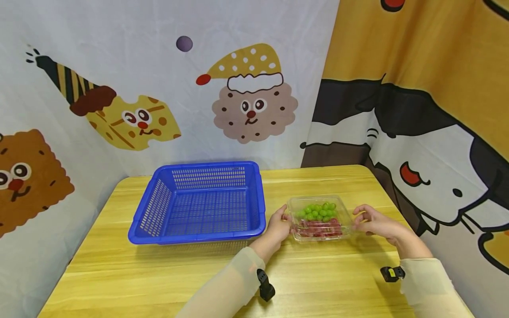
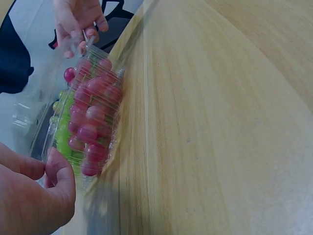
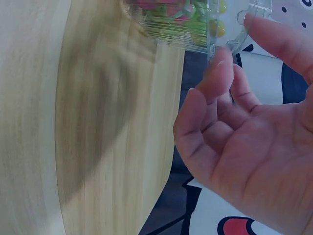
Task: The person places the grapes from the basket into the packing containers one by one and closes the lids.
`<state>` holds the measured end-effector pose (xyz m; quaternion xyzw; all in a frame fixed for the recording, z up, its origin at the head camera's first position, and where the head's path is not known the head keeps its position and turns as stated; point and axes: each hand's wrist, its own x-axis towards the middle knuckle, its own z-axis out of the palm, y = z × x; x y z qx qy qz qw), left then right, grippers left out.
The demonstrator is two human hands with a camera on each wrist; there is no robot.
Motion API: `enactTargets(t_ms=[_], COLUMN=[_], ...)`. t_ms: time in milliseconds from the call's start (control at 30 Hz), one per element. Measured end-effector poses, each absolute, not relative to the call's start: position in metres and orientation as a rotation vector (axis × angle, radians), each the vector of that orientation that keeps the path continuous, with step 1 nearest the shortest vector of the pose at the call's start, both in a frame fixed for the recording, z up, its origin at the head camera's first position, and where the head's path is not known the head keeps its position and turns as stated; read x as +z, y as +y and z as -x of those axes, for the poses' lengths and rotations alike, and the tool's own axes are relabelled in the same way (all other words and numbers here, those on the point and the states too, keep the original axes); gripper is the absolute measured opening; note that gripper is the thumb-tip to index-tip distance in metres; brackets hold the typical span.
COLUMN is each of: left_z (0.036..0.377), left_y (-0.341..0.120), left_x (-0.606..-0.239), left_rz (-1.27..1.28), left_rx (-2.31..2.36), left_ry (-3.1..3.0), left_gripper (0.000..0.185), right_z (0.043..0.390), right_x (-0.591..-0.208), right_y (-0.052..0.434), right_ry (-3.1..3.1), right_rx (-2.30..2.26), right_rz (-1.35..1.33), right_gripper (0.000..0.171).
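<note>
A clear plastic clamshell box (image 1: 317, 226) sits on the table, with green grapes (image 1: 320, 212) toward the back and red grapes (image 1: 318, 227) in front. My left hand (image 1: 279, 227) grips the box's left edge, thumb and finger pinching its rim in the left wrist view. At the opposite side my right hand (image 1: 374, 223) has bent fingers at the right edge. In the right wrist view, its thumb (image 3: 274, 36) touches the lid's corner and a fingertip (image 3: 220, 68) meets the rim below. Between them the lid stands a little apart from the base.
A blue plastic basket (image 1: 196, 240) with slatted walls stands left of the box, near my left forearm. The wooden table (image 1: 159, 282) ends at a patterned cloth (image 1: 159, 53) behind it and on both sides.
</note>
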<state>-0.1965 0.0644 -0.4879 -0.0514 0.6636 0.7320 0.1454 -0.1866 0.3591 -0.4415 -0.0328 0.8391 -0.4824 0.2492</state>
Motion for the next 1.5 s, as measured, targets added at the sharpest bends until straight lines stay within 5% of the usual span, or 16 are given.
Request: enactTargets(t_ms=[1500], left_z=[0.197], left_y=[0.064], left_x=[-0.487], left_rz=[0.144], left_rx=[2.06], left_ry=[1.932], left_gripper=[0.053], right_z=[0.186], right_x=[-0.47], right_y=[0.369], right_ry=[2.066], right_rx=[-1.366], right_rz=[0.101], right_gripper=[0.027])
